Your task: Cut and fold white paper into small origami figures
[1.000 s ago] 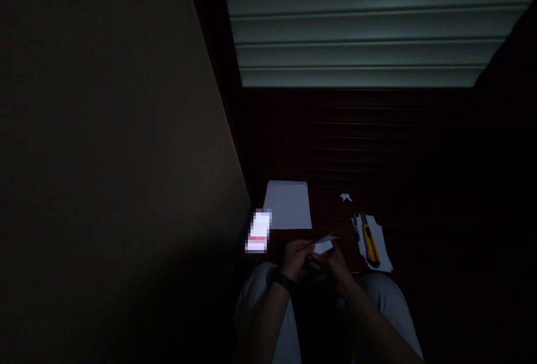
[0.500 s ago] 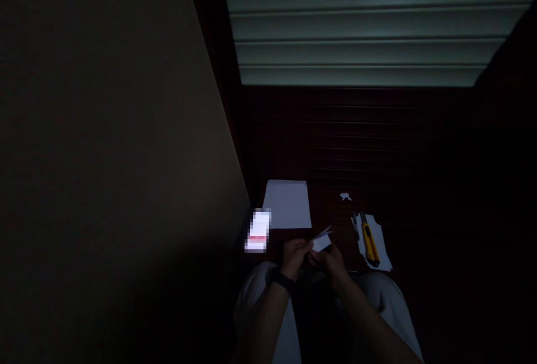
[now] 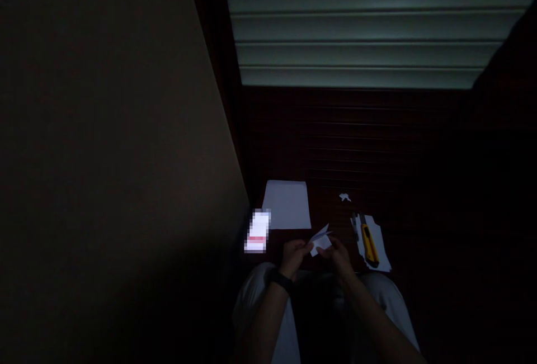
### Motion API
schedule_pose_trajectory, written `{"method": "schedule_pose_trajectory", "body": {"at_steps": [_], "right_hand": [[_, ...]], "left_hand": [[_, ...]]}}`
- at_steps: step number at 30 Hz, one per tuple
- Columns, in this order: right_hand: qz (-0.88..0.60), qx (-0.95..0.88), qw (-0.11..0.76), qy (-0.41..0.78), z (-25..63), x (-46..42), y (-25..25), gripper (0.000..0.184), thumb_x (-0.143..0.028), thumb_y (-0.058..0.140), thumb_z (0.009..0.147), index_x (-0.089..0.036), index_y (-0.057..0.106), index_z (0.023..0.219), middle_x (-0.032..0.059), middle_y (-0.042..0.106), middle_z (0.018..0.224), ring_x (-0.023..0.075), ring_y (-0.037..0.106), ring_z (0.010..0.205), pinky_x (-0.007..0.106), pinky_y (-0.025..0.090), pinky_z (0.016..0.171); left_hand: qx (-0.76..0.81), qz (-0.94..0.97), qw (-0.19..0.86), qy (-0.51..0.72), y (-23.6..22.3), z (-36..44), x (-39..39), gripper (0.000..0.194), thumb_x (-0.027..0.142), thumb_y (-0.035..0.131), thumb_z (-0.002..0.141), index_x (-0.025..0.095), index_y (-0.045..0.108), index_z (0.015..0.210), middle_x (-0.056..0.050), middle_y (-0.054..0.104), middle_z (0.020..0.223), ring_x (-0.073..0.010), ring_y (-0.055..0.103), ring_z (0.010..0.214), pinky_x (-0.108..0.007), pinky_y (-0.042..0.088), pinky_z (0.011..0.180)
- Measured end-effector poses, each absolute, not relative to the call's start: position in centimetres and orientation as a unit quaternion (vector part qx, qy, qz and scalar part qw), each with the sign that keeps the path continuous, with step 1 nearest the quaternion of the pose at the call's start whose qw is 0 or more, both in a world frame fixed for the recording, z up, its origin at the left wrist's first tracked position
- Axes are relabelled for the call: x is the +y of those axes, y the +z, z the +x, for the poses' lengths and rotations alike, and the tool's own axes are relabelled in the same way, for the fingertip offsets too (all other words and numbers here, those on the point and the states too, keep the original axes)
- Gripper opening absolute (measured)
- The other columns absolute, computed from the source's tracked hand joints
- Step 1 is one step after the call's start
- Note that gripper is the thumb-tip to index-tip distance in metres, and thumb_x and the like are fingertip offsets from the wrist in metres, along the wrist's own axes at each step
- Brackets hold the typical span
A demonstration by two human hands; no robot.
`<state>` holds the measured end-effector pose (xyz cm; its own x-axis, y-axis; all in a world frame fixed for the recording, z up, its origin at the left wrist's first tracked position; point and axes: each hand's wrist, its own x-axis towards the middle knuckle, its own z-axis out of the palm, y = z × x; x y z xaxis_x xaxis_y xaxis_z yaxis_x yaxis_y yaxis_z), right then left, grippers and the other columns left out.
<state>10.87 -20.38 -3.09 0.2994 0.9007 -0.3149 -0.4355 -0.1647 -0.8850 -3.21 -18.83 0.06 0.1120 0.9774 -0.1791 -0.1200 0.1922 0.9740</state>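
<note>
The scene is very dark. My left hand (image 3: pixel 295 255) and my right hand (image 3: pixel 336 255) meet low in the middle, both pinching a small folded piece of white paper (image 3: pixel 320 238) above my lap. A dark watch sits on my left wrist (image 3: pixel 280 281). A white sheet of paper (image 3: pixel 287 204) lies on the dark floor just beyond my hands. A yellow utility knife (image 3: pixel 369 244) rests on a strip of white paper (image 3: pixel 377 241) to the right.
A lit phone screen (image 3: pixel 258 232) lies at the left by the wall (image 3: pixel 104 157). A small white paper scrap (image 3: pixel 344 197) lies farther out. Pale slatted blinds (image 3: pixel 361 31) fill the top. My knees in light trousers (image 3: pixel 255 291) frame the bottom.
The folded paper has turned and risen slightly between my fingers, and my right hand has shifted a little to the right. Everything on the floor stays put.
</note>
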Motion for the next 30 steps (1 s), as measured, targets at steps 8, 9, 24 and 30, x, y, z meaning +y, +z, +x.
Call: {"method": "schedule_pose_trajectory", "body": {"at_steps": [8, 9, 24, 30], "right_hand": [[-0.522, -0.215, 0.593, 0.574, 11.7, -20.6, -3.2, 0.051, -0.023, 0.079, 0.045, -0.018, 0.062, 0.092, -0.0006, 0.065, 0.062, 0.0211, 0.064, 0.063, 0.031, 0.052, 0.055], [-0.521, -0.214, 0.593, 0.575, 11.7, -20.6, -3.2, 0.052, -0.024, 0.079, 0.046, -0.018, 0.061, 0.095, -0.0007, 0.064, 0.062, 0.0207, 0.064, 0.062, 0.031, 0.052, 0.055], [-0.54, -0.239, 0.605, 0.534, 13.3, -20.9, -2.7, 0.049, -0.027, 0.078, 0.05, -0.016, 0.063, 0.095, -0.0025, 0.062, 0.056, 0.0172, 0.061, 0.053, 0.029, 0.049, 0.051], [-0.55, -0.26, 0.602, 0.517, 13.1, -20.9, -2.5, 0.048, -0.039, 0.074, 0.057, -0.016, 0.062, 0.097, 0.0024, 0.067, 0.068, 0.0208, 0.063, 0.062, 0.032, 0.049, 0.055]], "left_hand": [[0.484, 0.446, 0.606, 0.447, -0.2, -3.2, -18.7, 0.028, 0.038, 0.073, 0.059, 0.012, 0.062, 0.053, 0.002, 0.05, 0.049, -0.0086, 0.041, 0.05, -0.021, 0.027, 0.05], [0.485, 0.446, 0.605, 0.446, -0.2, -3.2, -18.7, 0.028, 0.037, 0.073, 0.059, 0.012, 0.062, 0.054, 0.002, 0.05, 0.049, -0.0086, 0.041, 0.05, -0.021, 0.027, 0.05], [0.507, 0.442, 0.599, 0.434, 0.3, -3.3, -18.8, 0.032, 0.042, 0.075, 0.054, 0.012, 0.065, 0.054, 0.001, 0.054, 0.049, -0.0103, 0.045, 0.05, -0.022, 0.029, 0.05], [0.512, 0.436, 0.602, 0.431, 0.4, -3.4, -18.7, 0.031, 0.041, 0.076, 0.053, 0.012, 0.062, 0.049, 0.001, 0.051, 0.046, -0.0092, 0.043, 0.047, -0.022, 0.027, 0.047]]}}
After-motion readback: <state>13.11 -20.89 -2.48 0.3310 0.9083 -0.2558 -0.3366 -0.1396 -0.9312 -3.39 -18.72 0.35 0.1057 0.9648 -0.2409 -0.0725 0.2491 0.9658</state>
